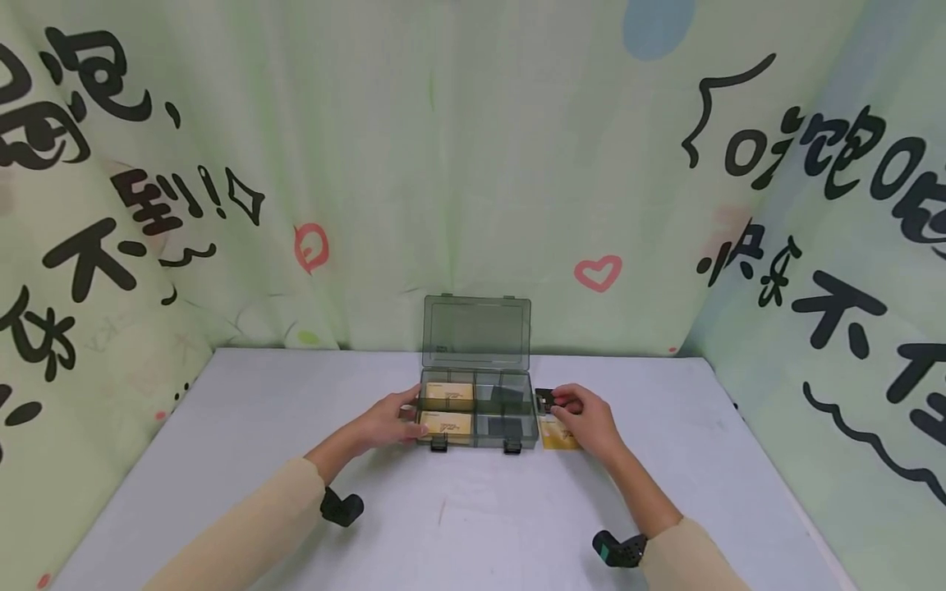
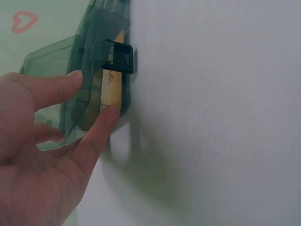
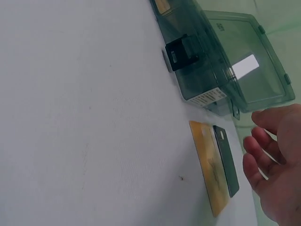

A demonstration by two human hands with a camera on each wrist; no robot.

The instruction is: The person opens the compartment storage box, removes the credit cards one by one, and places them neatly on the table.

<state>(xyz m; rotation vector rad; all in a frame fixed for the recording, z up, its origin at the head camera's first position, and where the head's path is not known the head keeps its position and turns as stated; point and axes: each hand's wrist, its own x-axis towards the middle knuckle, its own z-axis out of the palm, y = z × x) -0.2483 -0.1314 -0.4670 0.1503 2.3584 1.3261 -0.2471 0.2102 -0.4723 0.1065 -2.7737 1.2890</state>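
Note:
A translucent grey-green plastic compartment box (image 1: 488, 444) stands on the table with its lid (image 1: 477, 332) raised at the back. Two yellow cards (image 1: 449, 392) lie in its left compartments, and dark flat pieces (image 1: 506, 428) show in the right ones. My left hand (image 1: 388, 419) holds the box's left end, the thumb at the front corner and the other fingers farther back. Beside the right end lie a yellow card (image 3: 209, 165) and a dark card (image 3: 227, 162), side by side. Just over the dark card is my right hand (image 1: 587, 414), fingers loosely bent, nothing visible between them.
Black latches (image 1: 512, 446) hang at the box's front. The white table (image 1: 473, 525) meets a pale printed curtain (image 1: 473, 164) behind and at both sides. Black wrist devices (image 1: 342, 507) sit near both sleeves.

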